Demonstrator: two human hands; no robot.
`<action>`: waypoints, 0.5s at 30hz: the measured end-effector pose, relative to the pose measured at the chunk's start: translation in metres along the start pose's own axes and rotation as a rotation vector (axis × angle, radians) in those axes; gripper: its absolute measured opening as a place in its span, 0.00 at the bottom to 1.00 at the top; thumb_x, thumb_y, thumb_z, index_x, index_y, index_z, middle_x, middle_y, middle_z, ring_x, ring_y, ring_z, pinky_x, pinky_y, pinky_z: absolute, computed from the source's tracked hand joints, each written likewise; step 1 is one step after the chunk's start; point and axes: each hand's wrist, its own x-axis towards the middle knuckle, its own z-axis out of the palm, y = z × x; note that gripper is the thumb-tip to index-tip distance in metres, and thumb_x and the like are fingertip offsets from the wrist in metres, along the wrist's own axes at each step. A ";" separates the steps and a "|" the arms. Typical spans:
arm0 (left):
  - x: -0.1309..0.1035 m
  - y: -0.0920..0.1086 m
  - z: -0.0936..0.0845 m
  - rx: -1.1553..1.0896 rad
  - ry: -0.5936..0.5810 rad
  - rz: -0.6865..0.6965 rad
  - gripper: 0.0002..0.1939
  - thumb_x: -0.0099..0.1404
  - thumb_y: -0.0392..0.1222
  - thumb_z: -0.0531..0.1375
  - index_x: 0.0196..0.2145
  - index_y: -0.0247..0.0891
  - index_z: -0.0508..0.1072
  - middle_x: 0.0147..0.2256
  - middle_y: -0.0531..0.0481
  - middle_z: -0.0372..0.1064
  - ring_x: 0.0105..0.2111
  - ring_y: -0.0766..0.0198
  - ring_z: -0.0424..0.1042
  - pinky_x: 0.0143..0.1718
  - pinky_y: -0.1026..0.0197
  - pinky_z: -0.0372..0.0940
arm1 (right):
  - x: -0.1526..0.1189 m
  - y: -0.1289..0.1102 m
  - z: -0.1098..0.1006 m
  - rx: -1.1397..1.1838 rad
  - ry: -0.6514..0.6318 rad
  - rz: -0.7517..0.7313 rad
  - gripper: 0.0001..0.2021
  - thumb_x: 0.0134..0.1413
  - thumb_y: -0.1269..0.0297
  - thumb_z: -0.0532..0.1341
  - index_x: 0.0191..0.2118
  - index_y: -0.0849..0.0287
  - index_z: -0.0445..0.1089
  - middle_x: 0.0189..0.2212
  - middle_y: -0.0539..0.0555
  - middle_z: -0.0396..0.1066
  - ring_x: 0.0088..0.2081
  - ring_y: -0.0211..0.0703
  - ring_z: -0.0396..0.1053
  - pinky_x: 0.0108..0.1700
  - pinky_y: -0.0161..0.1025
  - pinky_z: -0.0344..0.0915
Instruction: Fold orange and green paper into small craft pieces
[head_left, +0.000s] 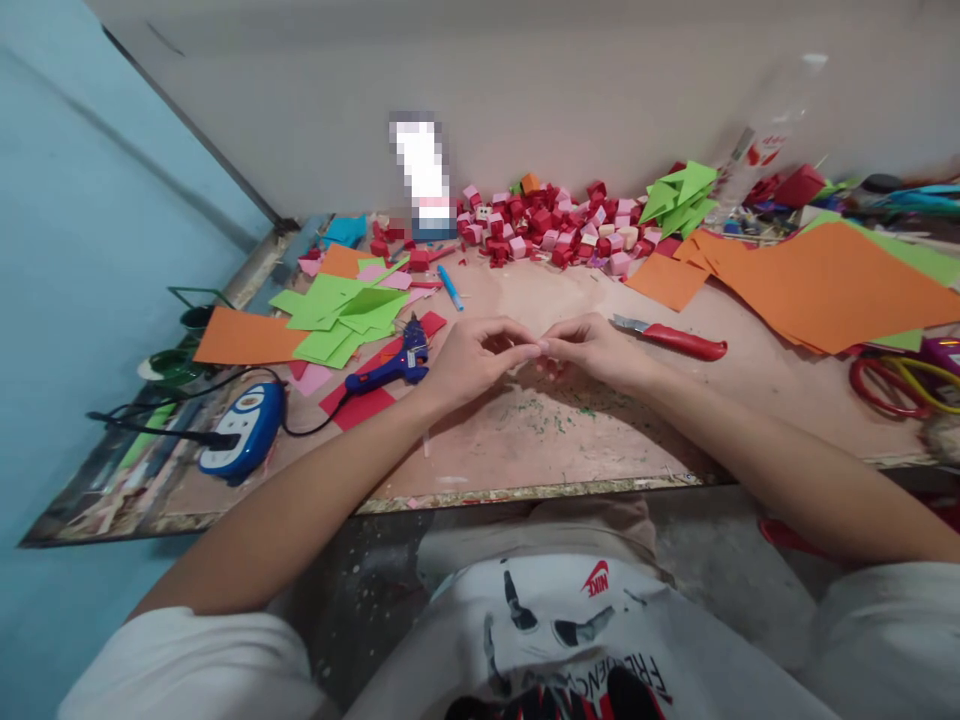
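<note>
My left hand [487,355] and my right hand [589,345] meet over the middle of the wooden table, thumbs and fingertips pinched together. Whatever lies between the fingertips is hidden or too small to name. Just right of my right hand lies a red-handled knife [675,338], its blade pointing left. A blue glue gun [394,368] rests on red paper left of my left hand. Beyond my left hand is a light blue pen [451,288]. Small green scraps [551,412] are scattered on the table beneath the hands.
Red and pink paper cubes [551,225] are heaped along the wall beside a propped phone [426,175]. Green sheets [341,318] and a blue-white power strip [244,432] sit at left. Orange sheets [832,285], a plastic bottle [769,145] and red-handled scissors [885,388] are at right.
</note>
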 end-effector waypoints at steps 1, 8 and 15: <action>0.000 0.000 0.000 -0.002 -0.006 -0.017 0.18 0.68 0.58 0.77 0.36 0.40 0.88 0.32 0.47 0.85 0.28 0.62 0.77 0.31 0.60 0.70 | 0.000 0.000 0.000 -0.026 -0.005 -0.004 0.22 0.63 0.40 0.78 0.32 0.56 0.86 0.29 0.54 0.81 0.30 0.42 0.74 0.34 0.40 0.73; 0.000 0.001 -0.003 0.044 -0.081 -0.029 0.14 0.71 0.51 0.72 0.33 0.40 0.83 0.30 0.50 0.80 0.29 0.63 0.74 0.31 0.61 0.68 | 0.003 0.004 0.001 -0.080 -0.011 0.013 0.24 0.61 0.37 0.78 0.33 0.55 0.85 0.27 0.54 0.79 0.28 0.43 0.73 0.33 0.41 0.72; -0.003 0.003 -0.002 -0.101 -0.134 -0.093 0.17 0.79 0.53 0.65 0.33 0.43 0.74 0.27 0.53 0.73 0.27 0.63 0.74 0.30 0.61 0.70 | 0.005 -0.008 -0.010 -0.105 0.029 -0.060 0.23 0.63 0.40 0.76 0.31 0.56 0.83 0.26 0.52 0.78 0.29 0.42 0.74 0.35 0.40 0.71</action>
